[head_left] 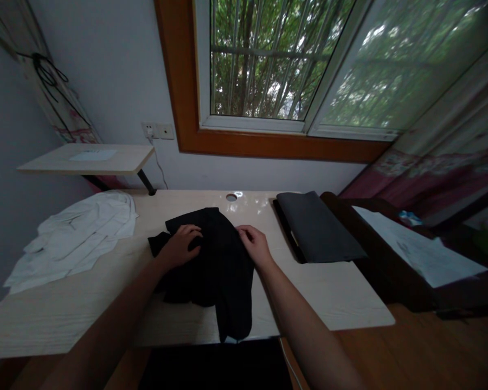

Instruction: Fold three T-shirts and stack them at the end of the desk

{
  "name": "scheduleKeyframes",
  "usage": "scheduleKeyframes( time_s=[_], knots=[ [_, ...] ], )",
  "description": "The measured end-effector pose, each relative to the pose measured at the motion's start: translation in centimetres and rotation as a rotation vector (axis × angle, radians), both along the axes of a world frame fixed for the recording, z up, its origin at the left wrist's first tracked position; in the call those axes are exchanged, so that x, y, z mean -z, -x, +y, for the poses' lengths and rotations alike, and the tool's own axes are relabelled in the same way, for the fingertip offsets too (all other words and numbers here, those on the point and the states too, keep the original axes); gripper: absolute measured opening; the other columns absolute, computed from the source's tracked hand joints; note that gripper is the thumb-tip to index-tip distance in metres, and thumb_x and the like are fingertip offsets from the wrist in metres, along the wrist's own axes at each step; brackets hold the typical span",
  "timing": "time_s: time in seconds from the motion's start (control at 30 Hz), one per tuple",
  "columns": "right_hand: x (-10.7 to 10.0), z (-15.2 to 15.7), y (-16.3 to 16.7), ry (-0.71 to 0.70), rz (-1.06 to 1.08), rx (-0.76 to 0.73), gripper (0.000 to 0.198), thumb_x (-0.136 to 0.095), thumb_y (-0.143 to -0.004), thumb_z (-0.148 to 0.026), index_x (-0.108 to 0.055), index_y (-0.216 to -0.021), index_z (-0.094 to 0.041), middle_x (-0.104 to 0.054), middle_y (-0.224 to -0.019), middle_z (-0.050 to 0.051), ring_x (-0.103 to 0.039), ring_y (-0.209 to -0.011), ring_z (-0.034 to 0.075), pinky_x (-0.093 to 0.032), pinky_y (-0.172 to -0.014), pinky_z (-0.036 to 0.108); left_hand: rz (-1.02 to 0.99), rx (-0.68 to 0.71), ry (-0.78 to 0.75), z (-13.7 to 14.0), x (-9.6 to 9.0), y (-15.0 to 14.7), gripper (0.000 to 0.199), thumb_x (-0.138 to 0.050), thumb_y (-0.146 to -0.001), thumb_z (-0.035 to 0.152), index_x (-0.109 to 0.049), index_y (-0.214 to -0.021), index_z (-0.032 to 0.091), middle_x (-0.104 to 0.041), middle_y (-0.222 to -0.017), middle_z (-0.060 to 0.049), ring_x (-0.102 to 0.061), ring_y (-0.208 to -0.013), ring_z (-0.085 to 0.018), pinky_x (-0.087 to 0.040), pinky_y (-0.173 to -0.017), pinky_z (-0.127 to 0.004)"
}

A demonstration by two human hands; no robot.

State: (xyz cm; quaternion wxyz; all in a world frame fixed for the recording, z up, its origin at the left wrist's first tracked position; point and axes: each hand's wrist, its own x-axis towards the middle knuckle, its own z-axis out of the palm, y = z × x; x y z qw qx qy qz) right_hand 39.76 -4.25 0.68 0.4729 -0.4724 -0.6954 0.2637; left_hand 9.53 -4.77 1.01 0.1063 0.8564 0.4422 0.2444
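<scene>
A black cloth garment (pixel 211 260) lies spread over the middle of the table, and its lower end reaches the front edge. Resting on its upper left part is my left hand (pixel 181 248), with the thumb apart from the curved fingers. At the garment's right edge, my right hand (pixel 255 244) has its thumb and fingers drawn together in a pinch on the cloth. What exactly sits between those fingertips is partly hidden.
A heap of white cloth (pixel 81 230) lies on the table (pixel 329 303) at left, near a raised shelf (pixel 85 157). To the right is a dark grey folder-like item (pixel 319 227). Beyond it, a paper sheet (pixel 418 246) rests on dark furniture. A window (pixel 280 59) is behind.
</scene>
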Motion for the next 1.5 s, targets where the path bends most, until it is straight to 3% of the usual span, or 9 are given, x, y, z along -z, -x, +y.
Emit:
scheduleKeyframes(
  time_s=[0.2,0.3,0.37,0.47,0.73,0.93,1.03,1.23,1.5],
  knots=[
    [0.2,0.9,-0.5,-0.074,0.002,0.035,0.028,-0.053,-0.092,-0.024,-0.072,-0.113,-0.025,-0.066,-0.121,0.01,-0.063,-0.111,0.023,-0.055,-0.089,0.036,0.0,0.285,0.03,-0.6,-1.4,-2.9,0.027,-0.06,-0.075,0.012,-0.061,-0.101,0.022,-0.057,-0.129,-0.01,-0.051,-0.126,-0.027,-0.044,-0.109,-0.045],
    [0.7,1.3,-0.5,-0.078,-0.106,-0.024,0.051,-0.059,-0.084,-0.019,-0.062,-0.135,-0.026,-0.052,-0.147,0.011,-0.052,-0.132,0.026,-0.048,-0.106,0.044,0.024,0.397,0.018,-0.7,-1.7,-4.6,0.031,-0.059,-0.071,0.009,-0.06,-0.1,0.022,-0.057,-0.127,-0.01,-0.051,-0.124,-0.028,-0.045,-0.106,-0.045],
    [1.0,1.5,-0.4,-0.066,-0.216,-0.068,0.065,-0.06,-0.08,-0.015,-0.054,-0.144,-0.026,-0.054,-0.147,0.01,-0.05,-0.132,0.028,-0.042,-0.112,0.048,0.044,0.443,0.0,-0.6,-1.7,-5.5,0.032,-0.059,-0.07,0.009,-0.059,-0.099,0.021,-0.058,-0.125,-0.011,-0.051,-0.122,-0.028,-0.046,-0.104,-0.045],
    [1.3,1.6,-0.2,-0.039,-0.292,-0.069,0.069,-0.057,-0.077,-0.012,-0.053,-0.144,-0.025,-0.064,-0.133,0.009,-0.057,-0.121,0.028,-0.043,-0.11,0.05,0.067,0.452,-0.023,-0.5,-1.6,-6.0,0.036,-0.059,-0.069,0.009,-0.059,-0.103,0.021,-0.058,-0.121,-0.01,-0.052,-0.117,-0.028,-0.046,-0.102,-0.045],
    [1.2,1.9,-1.9,-0.09,-0.072,0.136,0.045,-0.053,-0.076,-0.014,-0.068,-0.117,-0.024,-0.067,-0.107,0.007,-0.062,-0.106,0.025,-0.049,-0.099,0.044,0.029,0.232,-0.098,1.1,-0.8,-4.1,0.047,-0.058,-0.079,0.012,-0.056,-0.125,0.02,-0.058,-0.116,-0.01,-0.054,-0.109,-0.026,-0.049,-0.097,-0.043],
    [0.7,2.5,-4.4,-0.132,0.134,0.431,0.03,-0.055,-0.081,-0.022,-0.071,-0.107,-0.02,-0.066,-0.104,0.007,-0.061,-0.101,0.024,-0.046,-0.096,0.04,0.144,0.036,-0.232,2.9,0.0,-0.6,0.025,-0.049,-0.092,0.016,-0.066,-0.11,0.022,-0.063,-0.093,-0.007,-0.056,-0.09,-0.023,-0.048,-0.086,-0.041],
    [0.5,2.6,-4.9,-0.124,0.233,0.494,0.026,-0.06,-0.082,-0.029,-0.071,-0.104,-0.019,-0.066,-0.104,0.007,-0.061,-0.1,0.023,-0.046,-0.095,0.038,0.196,-0.06,-0.34,2.9,-0.3,0.8,0.024,-0.049,-0.096,0.02,-0.069,-0.107,0.023,-0.064,-0.089,-0.007,-0.055,-0.086,-0.024,-0.045,-0.084,-0.041],
    [0.1,2.2,-4.2,-0.141,0.239,0.509,0.017,-0.065,-0.082,-0.033,-0.068,-0.091,-0.019,-0.064,-0.093,0.004,-0.059,-0.091,0.021,-0.045,-0.088,0.035,0.128,-0.339,-0.536,2.2,-1.4,3.5,0.021,-0.055,-0.095,0.024,-0.072,-0.107,0.027,-0.065,-0.09,-0.009,-0.054,-0.093,-0.028,-0.04,-0.087,-0.046],
    [-0.2,1.2,-2.8,0.019,0.384,0.263,0.026,-0.064,-0.088,-0.044,-0.066,-0.094,-0.02,-0.065,-0.084,0.0,-0.058,-0.083,0.019,-0.045,-0.079,0.032,-0.026,-0.515,-0.599,2.9,-0.4,5.8,0.022,-0.054,-0.094,0.018,-0.073,-0.103,0.024,-0.065,-0.096,-0.01,-0.054,-0.1,-0.029,-0.038,-0.097,-0.051]
  ],
)
